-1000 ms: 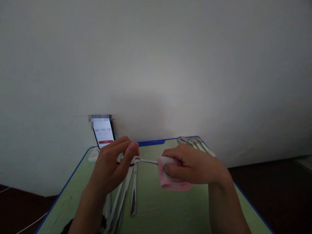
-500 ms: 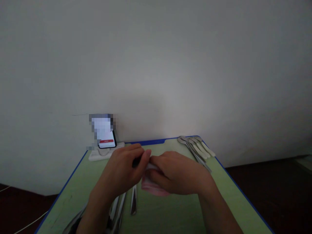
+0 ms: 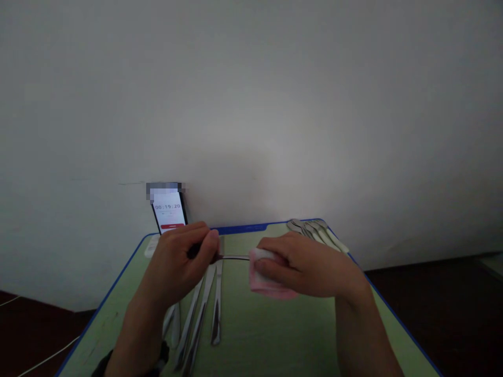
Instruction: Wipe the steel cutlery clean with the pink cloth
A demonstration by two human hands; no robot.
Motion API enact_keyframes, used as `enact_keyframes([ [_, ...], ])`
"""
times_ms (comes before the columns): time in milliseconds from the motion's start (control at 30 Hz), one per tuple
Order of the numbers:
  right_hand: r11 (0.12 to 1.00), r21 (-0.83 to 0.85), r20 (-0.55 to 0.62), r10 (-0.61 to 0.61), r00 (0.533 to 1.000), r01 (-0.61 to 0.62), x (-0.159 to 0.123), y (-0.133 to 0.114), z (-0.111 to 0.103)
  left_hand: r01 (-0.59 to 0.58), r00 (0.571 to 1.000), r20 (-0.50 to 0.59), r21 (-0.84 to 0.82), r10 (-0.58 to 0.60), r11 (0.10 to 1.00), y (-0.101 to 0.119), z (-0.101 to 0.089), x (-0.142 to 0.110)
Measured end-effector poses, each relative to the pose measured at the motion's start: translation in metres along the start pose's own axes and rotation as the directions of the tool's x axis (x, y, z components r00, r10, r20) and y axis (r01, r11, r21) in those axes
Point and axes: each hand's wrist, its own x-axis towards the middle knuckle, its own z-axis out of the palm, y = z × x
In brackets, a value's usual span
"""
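Metal utensil (image 3: 236,257) pinched in left hand (image 3: 178,262) fingers (image 3: 208,246), right hand (image 3: 302,264) clutching pink cloth (image 3: 271,289) around it, blue-edged green desk (image 3: 283,335) by a kinda greyish wall (image 3: 251,78).

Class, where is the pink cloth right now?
In the head view, the pink cloth is just right of centre, in the right hand; a metal utensil runs into it from the left hand.

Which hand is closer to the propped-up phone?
Left. The left hand is just in front of the phone, covering its bottom in this view; the right hand, gripping the pink cloth, is farther away, to the right.
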Motion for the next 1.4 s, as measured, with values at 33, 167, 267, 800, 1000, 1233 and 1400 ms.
enact_keyframes([
  [33,1.0,0.015,0.003,0.0,1.0,0.0,-0.001,0.001,-0.001,0.009,1.0,-0.003,-0.011,-0.009,1.0,-0.002,-0.001,-0.001],
  [167,0.998,0.062,0.001,0.002,1.0,-0.002,-0.005,0.004,-0.003,0.057,0.998,-0.033,-0.058,-0.059,0.997,-0.005,-0.005,-0.004],
  [267,0.998,0.062,-0.005,0.011,1.0,-0.01,-0.007,0.006,-0.004,0.068,0.997,-0.029,-0.053,-0.07,0.996,-0.004,-0.005,-0.004],
  [800,0.996,0.085,-0.043,0.015,0.999,-0.011,-0.01,0.009,-0.005,-0.077,0.976,0.198,-0.1,0.096,0.992,-0.014,-0.007,-0.014],
  [1000,0.999,0.046,-0.049,0.006,0.999,-0.004,-0.006,0.009,-0.003,-0.01,0.998,0.056,-0.177,0.02,0.984,-0.007,-0.002,-0.01],
  [1233,1.0,-0.001,-0.105,0.014,0.994,-0.014,-0.01,0.008,-0.002,0.174,0.962,0.254,-0.297,-0.098,0.939,-0.011,-0.003,-0.01],
  [1400,0.999,-0.046,-0.181,-0.012,0.983,0.004,-0.007,0.005,0.002,0.474,0.859,0.417,-0.432,-0.296,0.768,-0.013,0.0,-0.005],
])
